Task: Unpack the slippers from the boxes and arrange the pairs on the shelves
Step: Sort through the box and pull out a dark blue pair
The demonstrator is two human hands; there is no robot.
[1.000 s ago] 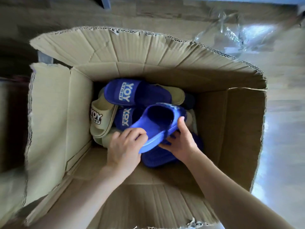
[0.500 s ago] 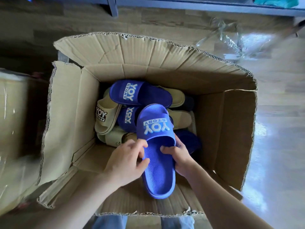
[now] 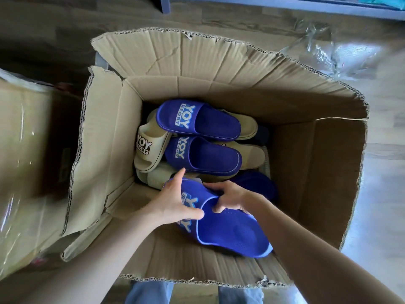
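Observation:
An open cardboard box (image 3: 306, 163) sits on the floor below me, with blue and beige "YOY STORY" slippers piled at its far end. Both hands hold one blue slipper (image 3: 230, 231) above the near part of the box. My left hand (image 3: 175, 202) grips its strap from the left, forefinger stretched out. My right hand (image 3: 228, 198) curls its fingers under the strap's edge. Two more blue slippers (image 3: 210, 159) lie across beige slippers (image 3: 151, 150) behind it. Another blue slipper (image 3: 260, 185) lies partly hidden under my right wrist.
A second cardboard box (image 3: 28, 172) with shiny tape stands at the left. Crumpled clear plastic (image 3: 333, 51) lies on the wooden floor at the upper right. A blue-grey shelf edge (image 3: 274, 3) runs along the top. My legs in jeans (image 3: 151, 292) show below the box.
The held blue slipper was turned from strap-up lengthwise to lying slanted, heel toward the lower right, and drawn nearer to me. The view shifted, showing more of the box.

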